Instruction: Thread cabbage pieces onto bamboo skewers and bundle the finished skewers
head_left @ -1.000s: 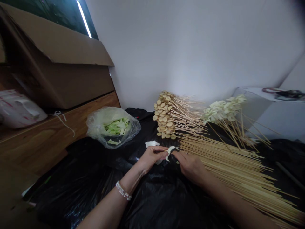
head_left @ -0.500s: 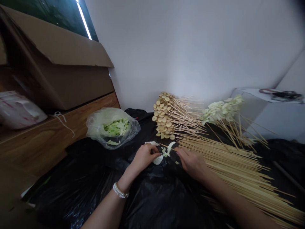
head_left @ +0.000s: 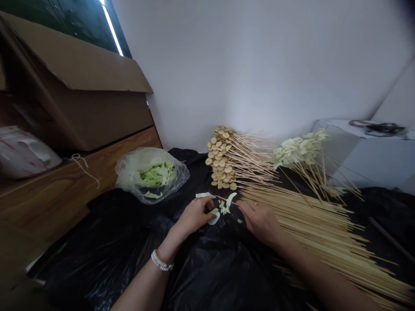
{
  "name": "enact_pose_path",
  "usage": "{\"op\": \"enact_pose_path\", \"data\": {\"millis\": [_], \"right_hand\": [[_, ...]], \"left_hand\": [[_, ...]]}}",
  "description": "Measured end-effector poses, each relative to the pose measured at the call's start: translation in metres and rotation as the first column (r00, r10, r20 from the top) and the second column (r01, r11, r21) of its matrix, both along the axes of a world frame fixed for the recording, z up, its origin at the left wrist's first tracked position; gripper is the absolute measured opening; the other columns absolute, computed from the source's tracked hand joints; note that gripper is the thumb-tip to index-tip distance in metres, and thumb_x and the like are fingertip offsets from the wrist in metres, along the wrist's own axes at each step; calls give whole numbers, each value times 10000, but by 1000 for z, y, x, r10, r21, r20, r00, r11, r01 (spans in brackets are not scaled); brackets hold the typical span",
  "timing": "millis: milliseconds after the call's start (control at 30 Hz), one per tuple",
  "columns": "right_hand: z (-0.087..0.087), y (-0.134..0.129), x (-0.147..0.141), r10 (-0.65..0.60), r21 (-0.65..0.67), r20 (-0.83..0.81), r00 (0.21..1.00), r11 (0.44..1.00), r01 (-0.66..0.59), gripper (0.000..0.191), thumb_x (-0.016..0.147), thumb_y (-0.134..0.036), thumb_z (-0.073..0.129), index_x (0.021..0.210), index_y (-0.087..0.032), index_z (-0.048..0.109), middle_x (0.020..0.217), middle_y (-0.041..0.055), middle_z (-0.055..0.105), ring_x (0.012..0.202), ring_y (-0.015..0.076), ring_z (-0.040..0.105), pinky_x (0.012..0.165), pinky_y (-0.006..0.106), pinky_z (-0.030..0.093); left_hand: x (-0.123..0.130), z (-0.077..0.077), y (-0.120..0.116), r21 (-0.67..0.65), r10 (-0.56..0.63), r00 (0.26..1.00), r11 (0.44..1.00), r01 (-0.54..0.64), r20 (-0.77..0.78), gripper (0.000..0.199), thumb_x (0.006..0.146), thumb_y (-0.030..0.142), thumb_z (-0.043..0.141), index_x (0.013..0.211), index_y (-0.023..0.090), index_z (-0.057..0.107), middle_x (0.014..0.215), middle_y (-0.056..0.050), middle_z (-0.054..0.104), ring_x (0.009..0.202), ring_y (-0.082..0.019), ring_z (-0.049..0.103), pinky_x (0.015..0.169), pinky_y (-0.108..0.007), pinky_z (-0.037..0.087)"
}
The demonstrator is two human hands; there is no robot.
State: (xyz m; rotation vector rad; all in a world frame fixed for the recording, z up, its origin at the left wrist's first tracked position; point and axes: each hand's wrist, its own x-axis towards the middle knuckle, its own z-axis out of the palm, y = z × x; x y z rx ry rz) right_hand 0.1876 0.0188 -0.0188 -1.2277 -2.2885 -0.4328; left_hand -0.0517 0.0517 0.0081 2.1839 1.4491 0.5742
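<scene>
My left hand [head_left: 194, 214], a beaded bracelet [head_left: 161, 261] on its wrist, curls its thumb and fingers at a pale cabbage piece [head_left: 214, 218] low over the black plastic. The thumb overlaps that piece; the fingertips behind are partly hidden. A thin bamboo skewer [head_left: 225, 199] is pinched in my right hand [head_left: 259, 218], pointing left. Beside its shaft is a curved white cabbage strip [head_left: 231, 200]; I cannot tell whether it is pierced. Small cabbage scraps [head_left: 223, 207] lie between my hands, and another cabbage piece [head_left: 205, 195] lies just beyond my left fingers.
A clear plastic bag [head_left: 129, 172] of chopped cabbage [head_left: 158, 173] sits at left. Skewers with round beige slices [head_left: 222, 157] are stacked by the wall. Skewered cabbage [head_left: 300, 149] rests back right, above many bare skewers [head_left: 311, 229]. A cardboard box [head_left: 106, 116] stands left.
My left thumb and index finger have parted slightly, and more of the cabbage piece at the thumb shows. My right hand keeps the skewer almost still. The view has shifted a little.
</scene>
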Motion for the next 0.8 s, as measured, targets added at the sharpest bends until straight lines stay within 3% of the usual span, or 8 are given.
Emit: {"op": "enact_pose_path", "data": {"millis": [233, 400, 567, 700, 800], "right_hand": [[0, 0, 0, 7, 23, -13, 1000, 1000, -7, 267, 923, -159, 418, 1090, -160, 626, 873, 66, 691, 650, 144, 621, 565, 254, 400], [0, 0, 0, 6, 28, -34, 999, 1000, -5, 281, 910, -145, 427, 1102, -153, 631, 886, 76, 702, 684, 148, 634, 609, 252, 430], [1, 0, 0, 9, 46, -50, 999, 999, -7, 280, 932, -161, 408, 1103, -154, 630, 911, 79, 705, 705, 149, 635, 635, 252, 437], [3, -2, -2, 13, 48, -46, 999, 999, -11, 272, 943, -164, 406, 1085, -157, 638, 904, 73, 699, 701, 142, 626, 623, 249, 422], [4, -3, -4, 30, 56, -38, 999, 998, -28, 278, 943, -171, 406, 1098, -155, 636, 882, 66, 698, 662, 131, 609, 594, 251, 398]], "left_hand": [[0, 2, -1, -5, -25, 998, 1000, 25, 53, 228, 677, 249, 669, 900, 208, 694, 768, 1, 668, 686, -150, 560, 624, -242, 366], [0, 0, 5, 62, 72, 963, 994, -91, 260, 162, 732, 291, 647, 831, 187, 721, 770, -25, 653, 704, -153, 577, 667, -250, 420], [1, -3, 11, -100, 189, 772, 982, -162, 608, 215, 709, 342, 702, 808, 162, 639, 752, -31, 660, 659, -144, 598, 610, -235, 452], [5, -2, 9, -208, 271, 621, 963, -173, 735, 297, 697, 381, 722, 835, 180, 552, 669, 10, 638, 598, -132, 593, 568, -232, 470], [10, 1, 4, -269, 302, 553, 953, -143, 776, 387, 667, 410, 753, 904, 179, 552, 700, -3, 675, 629, -153, 627, 586, -263, 514]]}}
